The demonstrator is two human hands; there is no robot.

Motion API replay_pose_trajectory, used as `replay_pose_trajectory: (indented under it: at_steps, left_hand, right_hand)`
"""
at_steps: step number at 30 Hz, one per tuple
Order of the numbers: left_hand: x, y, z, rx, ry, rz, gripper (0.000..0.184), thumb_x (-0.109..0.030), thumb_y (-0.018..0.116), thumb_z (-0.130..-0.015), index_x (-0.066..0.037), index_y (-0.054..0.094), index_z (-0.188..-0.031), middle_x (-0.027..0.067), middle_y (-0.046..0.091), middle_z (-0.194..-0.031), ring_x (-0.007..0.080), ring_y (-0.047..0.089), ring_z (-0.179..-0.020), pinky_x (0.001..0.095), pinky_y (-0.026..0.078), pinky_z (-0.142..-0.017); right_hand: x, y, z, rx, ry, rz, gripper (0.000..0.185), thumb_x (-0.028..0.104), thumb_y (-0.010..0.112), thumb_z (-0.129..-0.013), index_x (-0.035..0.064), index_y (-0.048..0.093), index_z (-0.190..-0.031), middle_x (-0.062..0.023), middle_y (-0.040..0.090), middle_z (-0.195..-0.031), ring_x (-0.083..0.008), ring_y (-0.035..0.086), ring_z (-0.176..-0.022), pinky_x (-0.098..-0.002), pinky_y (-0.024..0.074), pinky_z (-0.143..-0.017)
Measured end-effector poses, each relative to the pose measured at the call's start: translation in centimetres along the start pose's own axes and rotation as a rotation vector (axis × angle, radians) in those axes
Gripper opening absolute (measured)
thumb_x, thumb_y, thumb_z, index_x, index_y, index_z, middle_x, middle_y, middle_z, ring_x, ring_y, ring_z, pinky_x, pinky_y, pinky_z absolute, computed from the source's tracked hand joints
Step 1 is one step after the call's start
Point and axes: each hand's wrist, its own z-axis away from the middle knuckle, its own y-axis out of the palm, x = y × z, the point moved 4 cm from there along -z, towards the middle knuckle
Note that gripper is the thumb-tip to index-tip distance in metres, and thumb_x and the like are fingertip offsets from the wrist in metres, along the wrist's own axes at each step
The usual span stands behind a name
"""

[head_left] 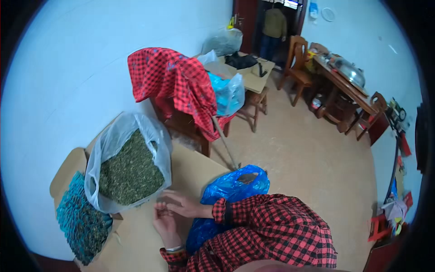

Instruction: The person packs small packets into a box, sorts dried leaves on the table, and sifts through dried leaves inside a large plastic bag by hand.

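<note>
My left hand point(165, 223) is turned palm up over the cardboard, its fingers curled inward. Whatever lies in them, if anything, is too small to make out. Just above it, close to or touching its fingertips, is my right hand point(185, 206), with its fingers stretched out. Both hands are beside the near edge of a clear plastic bag point(164, 170), which stands wide open and holds dried, chopped green leaves point(131, 174). Farther left, a blue-green mesh bag point(70, 208) of dark dried leaves leans against it. A blue plastic bag point(233, 186) lies beneath my right forearm.
Cardboard point(195, 165) covers the work surface. A red checked cloth point(174, 75) drapes over furniture behind it, with a stick point(224, 141) leaning there. Wooden chairs point(297, 68) and a table point(351, 84) with a metal lid stand farther off. A person point(274, 27) is at the doorway.
</note>
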Motion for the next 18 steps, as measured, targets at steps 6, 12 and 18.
replay_pose_trajectory:
  at_steps: [6, 12, 18]
  left_hand:
    - [1.5, 12.2, 4.5, 0.165, 0.686, -1.416, 0.044, -0.023, 0.051, -0.091, 0.0, 0.046, -0.128, 0.0182, 0.049, -0.128, 0.0305, 0.049, -0.115, 0.0433, 0.038, -0.099]
    - [0.8, 17.9, 3.7, 0.77, 0.883, -1.691, 0.062, -0.028, 0.064, -0.082, 0.004, 0.04, -0.131, 0.0254, 0.033, -0.141, 0.0387, 0.033, -0.131, 0.0443, 0.028, -0.106]
    - [-9.7, 30.1, 10.4, 0.885, 0.828, -0.857, 0.109, -0.056, 0.077, -0.065, -0.004, 0.023, -0.145, 0.0194, 0.026, -0.148, 0.0328, 0.035, -0.131, 0.0446, 0.031, -0.105]
  right_hand:
    - [-0.1, -2.0, 2.9, -0.201, 0.614, -1.164, 0.051, 0.029, 0.052, -0.093, 0.0074, 0.035, -0.136, -0.0062, 0.045, -0.131, -0.0154, 0.039, -0.125, -0.0377, 0.0353, -0.103]
    - [-3.7, -17.0, 4.5, -0.492, 0.721, -1.002, 0.021, 0.027, 0.052, -0.094, 0.0087, 0.06, -0.102, -0.0003, 0.06, -0.087, -0.007, 0.052, -0.071, -0.0194, 0.0392, -0.054]
    - [-3.9, -26.4, 3.1, -0.115, 0.384, 0.876, 0.043, 0.016, 0.057, -0.087, 0.0011, 0.05, -0.127, -0.0151, 0.056, -0.123, -0.0275, 0.05, -0.116, -0.0384, 0.0387, -0.1]
